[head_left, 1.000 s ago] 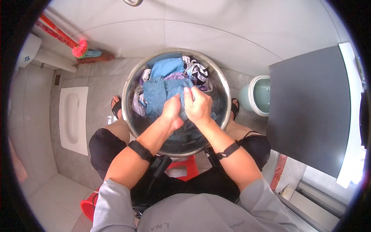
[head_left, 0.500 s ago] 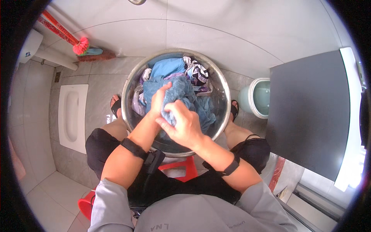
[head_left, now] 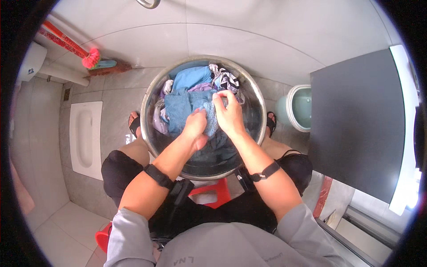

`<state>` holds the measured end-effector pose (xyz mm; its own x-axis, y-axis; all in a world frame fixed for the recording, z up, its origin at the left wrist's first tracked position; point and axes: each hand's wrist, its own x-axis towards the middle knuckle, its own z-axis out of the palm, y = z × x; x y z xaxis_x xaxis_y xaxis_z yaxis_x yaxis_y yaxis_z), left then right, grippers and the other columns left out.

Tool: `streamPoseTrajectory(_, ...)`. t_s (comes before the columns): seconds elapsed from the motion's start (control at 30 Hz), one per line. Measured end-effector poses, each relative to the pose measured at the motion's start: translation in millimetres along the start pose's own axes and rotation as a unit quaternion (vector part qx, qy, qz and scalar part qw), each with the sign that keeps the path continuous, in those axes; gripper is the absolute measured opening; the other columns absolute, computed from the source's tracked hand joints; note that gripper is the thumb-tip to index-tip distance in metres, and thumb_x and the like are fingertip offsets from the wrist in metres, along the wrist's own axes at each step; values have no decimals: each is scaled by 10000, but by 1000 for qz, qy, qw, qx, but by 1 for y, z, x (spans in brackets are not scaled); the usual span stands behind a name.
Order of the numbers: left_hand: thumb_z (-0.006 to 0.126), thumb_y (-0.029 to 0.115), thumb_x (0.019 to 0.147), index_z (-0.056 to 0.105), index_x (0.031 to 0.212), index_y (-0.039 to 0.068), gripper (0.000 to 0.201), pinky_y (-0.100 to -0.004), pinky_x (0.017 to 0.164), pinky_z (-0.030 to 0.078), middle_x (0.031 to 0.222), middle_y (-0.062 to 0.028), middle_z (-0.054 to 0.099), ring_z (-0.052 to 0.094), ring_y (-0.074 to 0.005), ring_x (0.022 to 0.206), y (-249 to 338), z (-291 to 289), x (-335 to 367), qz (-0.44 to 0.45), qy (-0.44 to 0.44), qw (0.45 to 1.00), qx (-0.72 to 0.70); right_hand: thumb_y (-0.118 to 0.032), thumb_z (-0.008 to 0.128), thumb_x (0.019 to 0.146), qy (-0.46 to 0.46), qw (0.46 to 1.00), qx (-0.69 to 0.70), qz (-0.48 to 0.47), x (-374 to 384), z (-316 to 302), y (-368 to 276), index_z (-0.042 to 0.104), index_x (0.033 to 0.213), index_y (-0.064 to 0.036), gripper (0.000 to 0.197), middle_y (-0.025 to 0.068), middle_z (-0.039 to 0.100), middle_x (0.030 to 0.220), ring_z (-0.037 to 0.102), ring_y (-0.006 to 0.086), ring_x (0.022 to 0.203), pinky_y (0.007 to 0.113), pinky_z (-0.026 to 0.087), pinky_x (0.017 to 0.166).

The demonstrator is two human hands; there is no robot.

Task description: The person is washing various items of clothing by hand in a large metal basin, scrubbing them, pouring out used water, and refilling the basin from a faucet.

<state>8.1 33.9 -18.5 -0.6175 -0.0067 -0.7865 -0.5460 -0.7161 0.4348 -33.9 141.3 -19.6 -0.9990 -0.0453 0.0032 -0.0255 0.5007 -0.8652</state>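
A wide metal basin [head_left: 202,58] stands on the floor between my legs, holding wet laundry and some water. Over the pile lies a blue terry towel [head_left: 180,109], partly spread on its left side. My left hand [head_left: 195,127] is closed on the towel near its middle. With thumb and fingertips, my right hand [head_left: 229,115] pinches the towel's upper right edge. Behind the towel are a bright blue garment [head_left: 191,78], a black-and-white patterned cloth [head_left: 227,82] and a purple cloth [head_left: 202,87]. A pale lilac cloth [head_left: 160,118] lies against the basin's left side.
A white squat toilet [head_left: 84,140] is set in the floor at left. Long red handles [head_left: 66,40] and a broom head [head_left: 116,68] lean by the far wall. At right stand a pale green bucket [head_left: 283,109] and a dark grey panel [head_left: 356,124]. Beneath me is a red stool [head_left: 222,191].
My hands have moved apart from a bunched, twisted hold on the towel. The towel is flatter now, with my right hand farther up at its edge and my left lower.
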Motion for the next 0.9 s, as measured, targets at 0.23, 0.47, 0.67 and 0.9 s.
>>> streamPoseTrajectory(0.23,326,644,992,424,1427,146,668,-447,1054,421,1384,-63,527,525,-229,1260,5,-19,-1,-39,-73,996,34,-259,755,819,-125,992,-30,-6,-22,-15,-18,671,1096,-46,359,191,655,1120,616,307,1108,380,457,974)
streamPoseTrajectory(0.47,537,593,919,604,1059,31,583,-470,768,574,962,-193,671,686,-306,819,13,-36,25,-95,-156,983,4,-58,698,744,-112,983,9,-146,-58,-15,-59,619,810,-20,110,137,624,805,653,328,780,392,507,714)
streamPoseTrajectory(0.67,612,446,886,608,1024,-15,481,-428,758,556,961,-227,665,672,-317,779,-26,-85,93,-24,-102,977,188,-189,801,742,-109,965,-14,-240,-75,-7,-72,588,720,-62,250,103,585,731,620,308,606,373,493,539)
streamPoseTrajectory(0.9,451,189,903,607,1044,-9,289,-481,839,522,1006,-152,662,652,-300,937,-27,-17,25,-61,-11,997,-50,-198,686,808,18,968,-105,-227,-26,-12,-1,603,706,-93,168,122,621,712,620,360,612,449,487,554)
